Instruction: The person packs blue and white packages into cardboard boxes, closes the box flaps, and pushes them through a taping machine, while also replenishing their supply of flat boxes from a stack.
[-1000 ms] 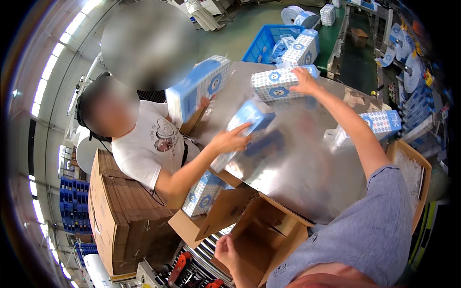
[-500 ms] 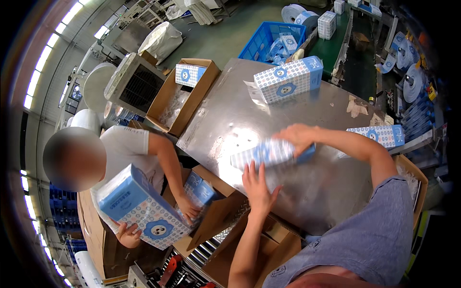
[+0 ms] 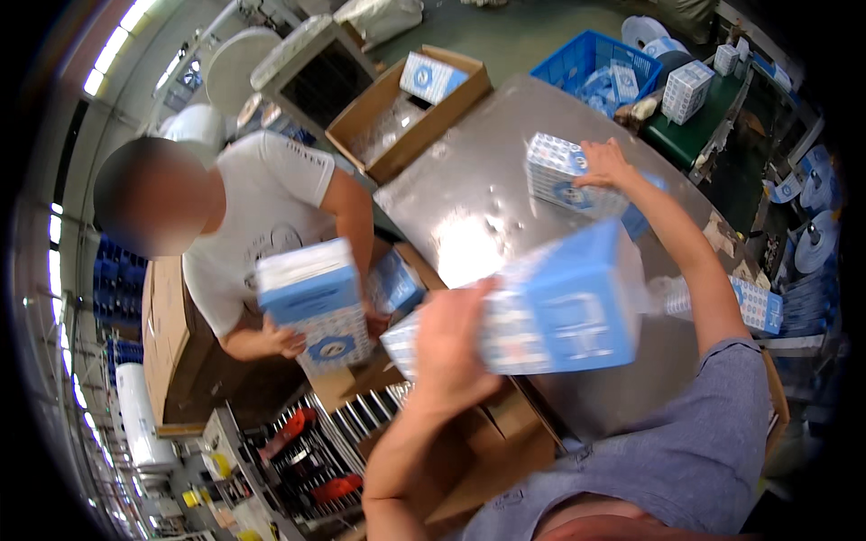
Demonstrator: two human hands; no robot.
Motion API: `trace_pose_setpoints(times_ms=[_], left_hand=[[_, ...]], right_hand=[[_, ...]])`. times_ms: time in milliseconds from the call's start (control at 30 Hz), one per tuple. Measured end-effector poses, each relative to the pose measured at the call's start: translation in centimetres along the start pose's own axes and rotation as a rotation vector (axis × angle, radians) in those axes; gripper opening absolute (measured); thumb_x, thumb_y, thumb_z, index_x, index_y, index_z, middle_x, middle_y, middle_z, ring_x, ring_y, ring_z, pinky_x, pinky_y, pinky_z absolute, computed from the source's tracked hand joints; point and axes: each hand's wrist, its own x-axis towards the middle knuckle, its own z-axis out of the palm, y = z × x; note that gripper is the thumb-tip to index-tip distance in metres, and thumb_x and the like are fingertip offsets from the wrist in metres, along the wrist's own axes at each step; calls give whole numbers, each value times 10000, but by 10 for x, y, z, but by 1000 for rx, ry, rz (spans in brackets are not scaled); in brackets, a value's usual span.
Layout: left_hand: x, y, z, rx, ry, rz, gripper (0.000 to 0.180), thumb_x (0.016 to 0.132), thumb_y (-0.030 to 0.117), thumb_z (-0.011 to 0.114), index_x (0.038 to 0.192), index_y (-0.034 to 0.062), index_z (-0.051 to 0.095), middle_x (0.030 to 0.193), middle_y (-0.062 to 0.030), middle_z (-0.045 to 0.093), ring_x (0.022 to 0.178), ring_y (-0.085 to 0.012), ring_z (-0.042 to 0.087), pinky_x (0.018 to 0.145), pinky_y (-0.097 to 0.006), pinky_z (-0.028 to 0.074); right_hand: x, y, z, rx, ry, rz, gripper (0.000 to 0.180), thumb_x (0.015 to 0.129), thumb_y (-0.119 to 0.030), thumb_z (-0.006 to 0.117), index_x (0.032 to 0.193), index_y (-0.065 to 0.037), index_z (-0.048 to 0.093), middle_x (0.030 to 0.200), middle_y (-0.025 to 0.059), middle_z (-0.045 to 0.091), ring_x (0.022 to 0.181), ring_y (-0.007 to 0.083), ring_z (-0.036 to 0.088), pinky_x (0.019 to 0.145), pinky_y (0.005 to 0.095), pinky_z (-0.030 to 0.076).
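Centre of the frame, left hand (image 3: 451, 347): wrapped around the side of a blue-and-white raised pack (image 3: 573, 311), held above the bench (image 3: 478, 153), its blue end toward the right.
Upper right of centre, right hand (image 3: 606, 165): thumb and fingers parted across a second pack (image 3: 550, 167) lying on the bench; whether it grips, I cannot tell.
Change: half a second ago both hands met on one pack at mid-bench; now they are apart, a pack lifted in the left, so each hand is occupied with its own.
In the way: the raised pack hides much of the near bench; the left forearm crosses the open carton (image 3: 532, 451) at lower centre.
Right edge: another pack (image 3: 758, 302), beyond the right forearm.
Left of centre: a co-worker (image 3: 271, 180) holds another patterned pack (image 3: 316, 302) upright.
Upper part: a long carton (image 3: 451, 113) at left, a blue crate (image 3: 568, 86) and green belt (image 3: 672, 135) at right.
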Motion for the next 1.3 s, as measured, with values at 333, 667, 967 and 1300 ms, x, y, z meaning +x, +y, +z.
trace_pose_setpoints(times_ms=[333,667,967,1300], left_hand=[[-242,38,-41,-476,275,-851,666,663,78,845,1222,3,491,1066,-106,558,1004,-232,578,864,-346,478],[-337,-26,187,92,-678,-732,660,636,67,755,1228,40,464,1275,-182,460,1184,-416,466,834,-645,470],[-499,-126,293,13,-706,-413,735,902,320,598,1471,-58,326,1528,-313,315,1442,-414,294,1044,-497,437],[-488,-123,284,-316,-1060,-700,829,822,440,708,1412,-70,423,1385,-293,515,1302,-417,492,1098,-437,405]], right_hand=[[-175,-64,22,613,-166,20,1031,609,-201,843,1478,-34,313,1258,241,573,1144,407,596,943,455,511],[-291,-119,-20,2035,-632,-294,526,715,52,712,1229,61,595,1117,192,692,952,275,708,875,381,576],[-382,-309,41,435,-240,-966,865,571,-62,755,1375,-185,460,1176,66,565,1078,313,568,841,475,434],[-384,-344,278,-441,-795,-878,414,831,-243,682,1237,-162,683,1323,79,633,1249,305,570,1018,609,420]])
